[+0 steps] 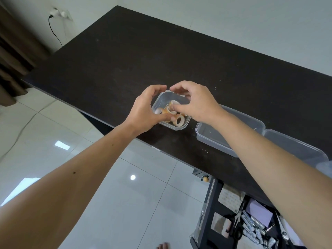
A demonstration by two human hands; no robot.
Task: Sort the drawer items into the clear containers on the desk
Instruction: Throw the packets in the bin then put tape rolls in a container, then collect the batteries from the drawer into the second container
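Both hands meet over a small clear container that sits close to the near edge of the dark counter. The left hand curls round the container's 9 o'clock wall, fingertips on its far rim. The right hand reaches in from 3 o'clock, fingers curled over the tape rolls inside; whether it pinches one, I cannot tell. At 4 o'clock of that container, just beside it, stands a larger clear container, and another touches its far side, both near the same edge. The counter beyond, toward 12 o'clock, lies bare. Down at 5 o'clock the open drawer holds scissors and batteries.
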